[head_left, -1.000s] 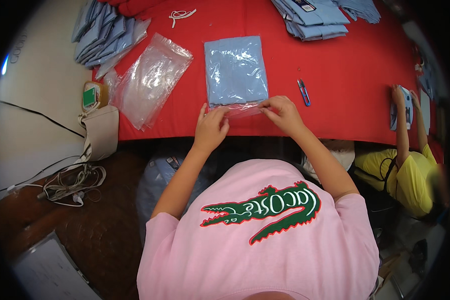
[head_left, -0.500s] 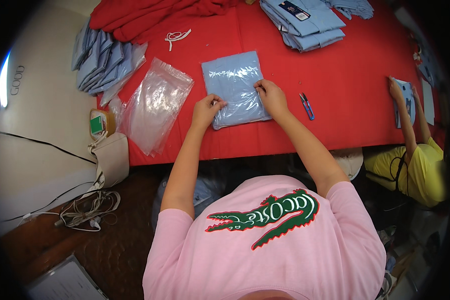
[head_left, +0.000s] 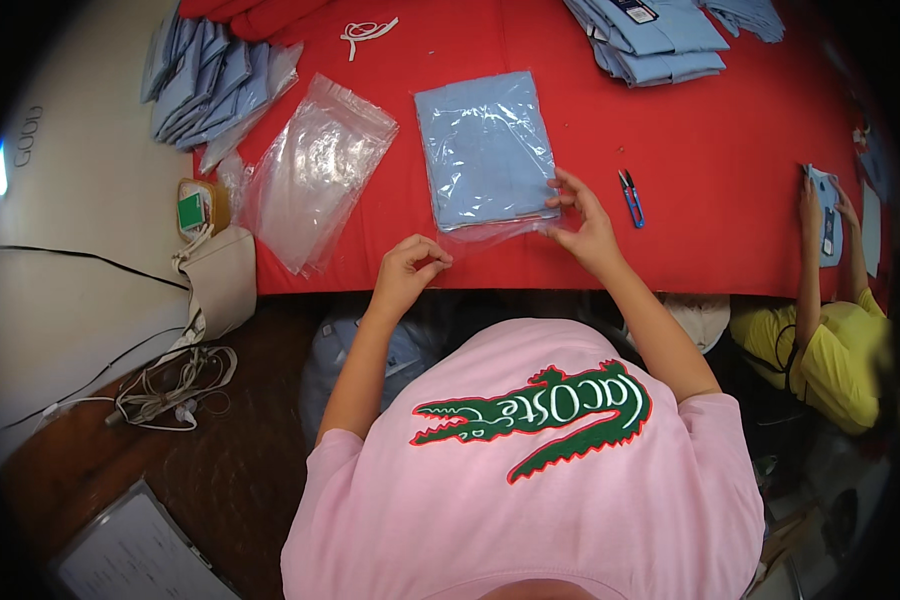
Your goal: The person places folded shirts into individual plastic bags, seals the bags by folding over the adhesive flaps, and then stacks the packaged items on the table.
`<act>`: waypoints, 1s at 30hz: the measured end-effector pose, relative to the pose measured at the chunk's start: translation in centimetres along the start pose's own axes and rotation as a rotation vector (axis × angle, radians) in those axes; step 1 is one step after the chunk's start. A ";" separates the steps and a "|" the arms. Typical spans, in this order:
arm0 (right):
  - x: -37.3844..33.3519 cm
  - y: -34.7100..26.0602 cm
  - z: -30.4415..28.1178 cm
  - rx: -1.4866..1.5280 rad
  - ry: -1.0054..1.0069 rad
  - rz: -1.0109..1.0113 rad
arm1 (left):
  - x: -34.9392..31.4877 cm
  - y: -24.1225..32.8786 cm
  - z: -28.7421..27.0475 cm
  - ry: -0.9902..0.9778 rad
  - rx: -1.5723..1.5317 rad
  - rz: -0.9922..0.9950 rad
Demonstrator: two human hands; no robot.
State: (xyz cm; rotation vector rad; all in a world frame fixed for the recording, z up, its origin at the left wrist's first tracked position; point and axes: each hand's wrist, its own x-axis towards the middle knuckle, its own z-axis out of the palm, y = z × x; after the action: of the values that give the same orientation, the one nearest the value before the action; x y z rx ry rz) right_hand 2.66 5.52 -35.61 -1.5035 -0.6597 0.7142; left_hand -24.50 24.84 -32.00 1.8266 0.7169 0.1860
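A folded light-blue garment lies flat on the red-covered table in front of me, inside a clear plastic bag whose loose open edge points toward me. At the near left corner of that edge, my left hand is closed in a pinch on the thin film. My right hand is at the near right corner with fingers and thumb apart, its fingertips touching the package's side. Left of the package lie flat empty clear bags. Blue-handled thread snips rest to the right.
Folded blue garments in plastic are piled at the far left, and more folded blue garments at the far right. A white cord lies near the back. A tub stands at the left edge. At right, a person in yellow handles another garment.
Both hands have moved from the package's sides down to its near edge. The loose bag edge now shows, and my right fingers have spread. The view has shifted slightly.
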 end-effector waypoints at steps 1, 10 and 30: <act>-1.0 0.9 -1.2 -0.138 -0.088 -0.070 | -1.0 -0.6 0.3 0.017 0.007 -0.016; -1.3 1.4 -2.8 -0.399 -0.191 -0.208 | -0.7 -2.3 1.1 0.180 -0.173 0.031; 4.2 0.6 1.9 -0.924 0.127 0.180 | 8.0 -0.7 6.3 0.572 0.527 -0.229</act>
State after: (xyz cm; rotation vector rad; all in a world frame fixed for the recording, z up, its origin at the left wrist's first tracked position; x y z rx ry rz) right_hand 3.87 9.95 -36.46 -2.4566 -0.8119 0.4423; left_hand -15.43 24.36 -36.69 2.1844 1.4788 0.4061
